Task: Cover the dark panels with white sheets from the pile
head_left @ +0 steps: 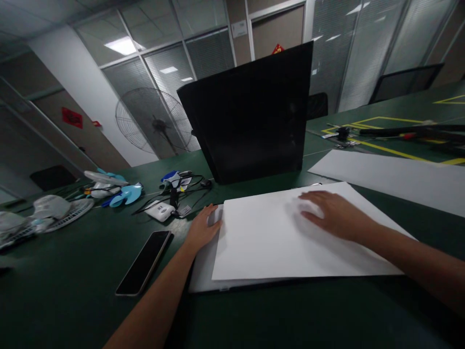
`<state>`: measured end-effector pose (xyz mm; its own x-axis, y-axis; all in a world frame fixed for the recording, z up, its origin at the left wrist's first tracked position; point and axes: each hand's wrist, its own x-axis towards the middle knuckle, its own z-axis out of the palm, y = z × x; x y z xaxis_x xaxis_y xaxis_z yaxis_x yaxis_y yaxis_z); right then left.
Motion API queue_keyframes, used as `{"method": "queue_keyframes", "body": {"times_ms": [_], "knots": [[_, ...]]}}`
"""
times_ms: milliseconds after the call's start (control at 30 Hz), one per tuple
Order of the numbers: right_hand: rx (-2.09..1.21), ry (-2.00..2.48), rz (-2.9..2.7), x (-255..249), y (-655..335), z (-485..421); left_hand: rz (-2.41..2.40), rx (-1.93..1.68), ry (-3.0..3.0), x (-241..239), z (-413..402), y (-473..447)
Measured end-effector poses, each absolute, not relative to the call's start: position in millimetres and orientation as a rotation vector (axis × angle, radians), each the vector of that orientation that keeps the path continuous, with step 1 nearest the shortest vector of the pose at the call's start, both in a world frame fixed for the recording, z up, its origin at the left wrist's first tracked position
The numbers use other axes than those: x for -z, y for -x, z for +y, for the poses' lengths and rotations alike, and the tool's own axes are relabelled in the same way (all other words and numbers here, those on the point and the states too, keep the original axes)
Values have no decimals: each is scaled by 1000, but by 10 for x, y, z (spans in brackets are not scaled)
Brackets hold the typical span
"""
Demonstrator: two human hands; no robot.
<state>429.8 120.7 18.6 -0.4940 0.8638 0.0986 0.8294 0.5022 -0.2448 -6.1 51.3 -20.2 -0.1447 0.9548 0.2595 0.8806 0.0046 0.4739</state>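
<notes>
A white sheet of paper (pixel 265 237) lies over a light flat board with a dark edge (pixel 203 274), whose left strip shows beside the sheet. My left hand (pixel 204 227) rests at the board's far left, by the sheet's left edge, fingers apart. Over the right half of the paper is my right hand (pixel 329 213), its thumb and fingers spread with nothing between them. A shadow falls on the paper below it; whether the fingertips touch the sheet I cannot tell. A metal clip (pixel 313 184) peeks out at the board's far edge.
Behind the paper stands a large black panel (pixel 254 116). A phone (pixel 144 264) lies left of my left forearm. A white power pack (pixel 160 211) with cables and a light blue fan (pixel 127 195) are farther left. Another white sheet (pixel 395 179) and dark cables (pixel 407 132) lie at the right.
</notes>
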Motion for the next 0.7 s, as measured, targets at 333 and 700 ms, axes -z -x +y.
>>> {"method": "queue_keyframes", "body": {"times_ms": [333,700], "knots": [[-111,1823,-2381,12,-4758,1615,1964,-881,-1965,201,496,120],[119,1959,-2202,-2,-5405,2139,2134,-828,-1910,134,494,10]]}}
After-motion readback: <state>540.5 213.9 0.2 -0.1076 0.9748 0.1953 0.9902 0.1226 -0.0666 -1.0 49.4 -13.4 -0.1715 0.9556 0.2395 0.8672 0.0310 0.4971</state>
